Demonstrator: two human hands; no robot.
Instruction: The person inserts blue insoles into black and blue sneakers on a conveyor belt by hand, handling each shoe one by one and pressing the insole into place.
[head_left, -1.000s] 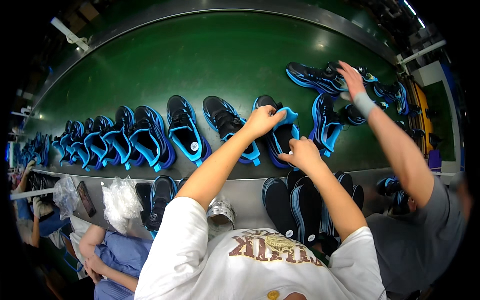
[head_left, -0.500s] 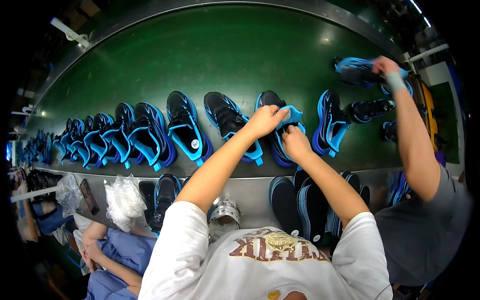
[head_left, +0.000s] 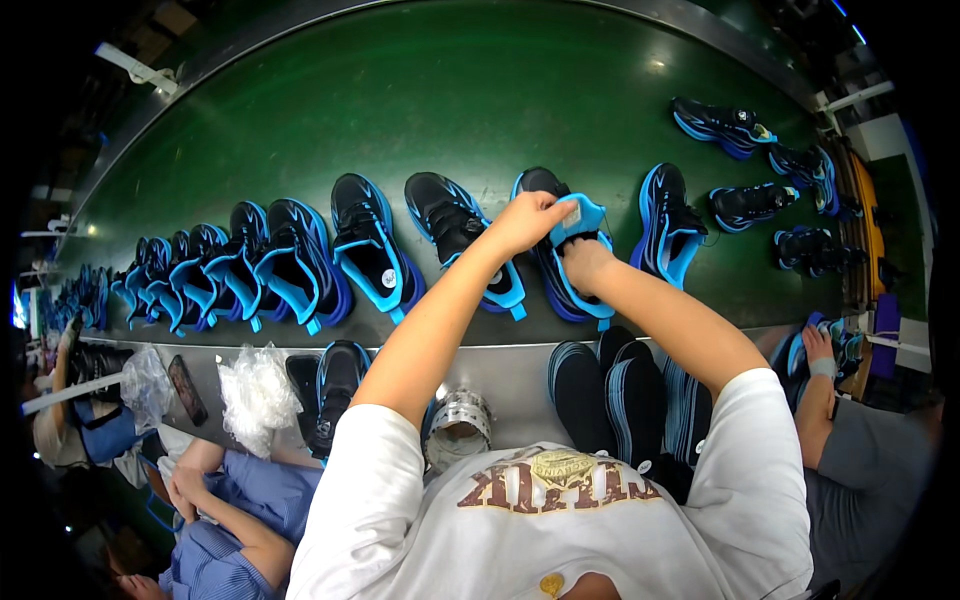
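Note:
A black and blue sneaker (head_left: 552, 282) stands on the green belt in front of me, its toe pointing away. My left hand (head_left: 527, 222) pinches its light-blue tongue (head_left: 585, 214) and holds it up. My right hand (head_left: 588, 264) reaches into the shoe opening; its fingers are hidden inside, so I cannot see whether they hold anything. Another sneaker (head_left: 660, 215) stands just to the right, and one with a dial on its tongue (head_left: 447, 215) stands to the left. Beside that is a sneaker (head_left: 362, 215) with a round white sticker inside.
More sneakers (head_left: 295, 250) line the green belt (head_left: 430, 90) leftward; several lie at far right (head_left: 735, 125). On the metal ledge are black insole stacks (head_left: 575, 395), a tape roll (head_left: 460, 425), a clear plastic bag (head_left: 255, 395) and a phone (head_left: 187, 390). People sit at both sides.
My right hand has pushed deeper into the sneaker, while my left keeps the tongue. The co-worker's arm at right has drawn back from the belt, and the sneaker it handled now lies there.

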